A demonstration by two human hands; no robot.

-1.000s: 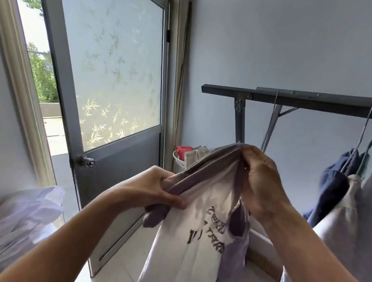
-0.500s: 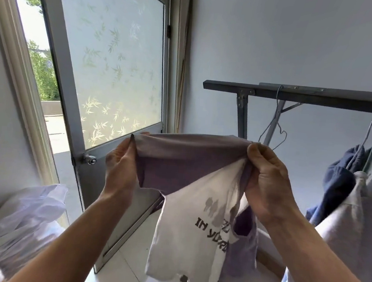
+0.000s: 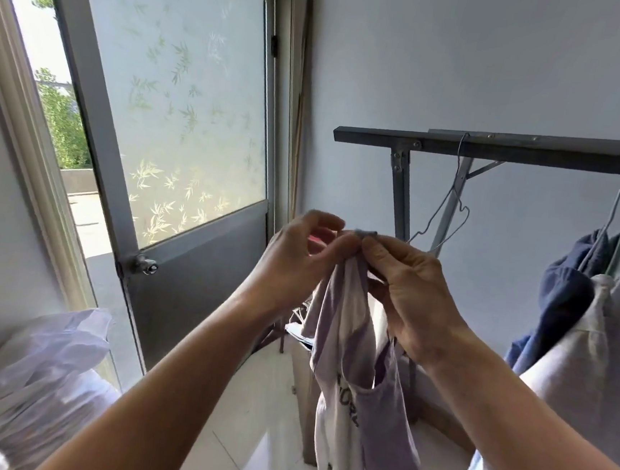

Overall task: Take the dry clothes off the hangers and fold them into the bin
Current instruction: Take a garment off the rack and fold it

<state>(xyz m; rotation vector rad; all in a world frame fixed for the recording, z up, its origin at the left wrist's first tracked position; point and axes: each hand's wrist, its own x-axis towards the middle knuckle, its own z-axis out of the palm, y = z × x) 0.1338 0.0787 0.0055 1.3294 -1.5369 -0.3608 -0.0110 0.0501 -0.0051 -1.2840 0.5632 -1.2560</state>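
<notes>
Soft matt cloth shirt (image 3: pixel 347 350)

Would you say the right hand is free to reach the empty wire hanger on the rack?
Probably not yet: the right hand pinches the top of the purple-and-white shirt, as does the left hand. The empty hanger hangs close behind with nothing between, so it looks reachable once that grip lets go.

The shirt (image 3: pixel 351 351) is lilac and white, with dark lettering on the white part. The door (image 3: pixel 199 281) is grey metal, and its frosted pane (image 3: pixel 184 111) is scattered with pale green and yellow bamboo leaves. The rack (image 3: pixel 533 151) is dark grey, the navy garment (image 3: pixel 566 291) hangs beside an off-white garment (image 3: pixel 581 371), and the floor tiles (image 3: pixel 260 399) are white.
</notes>
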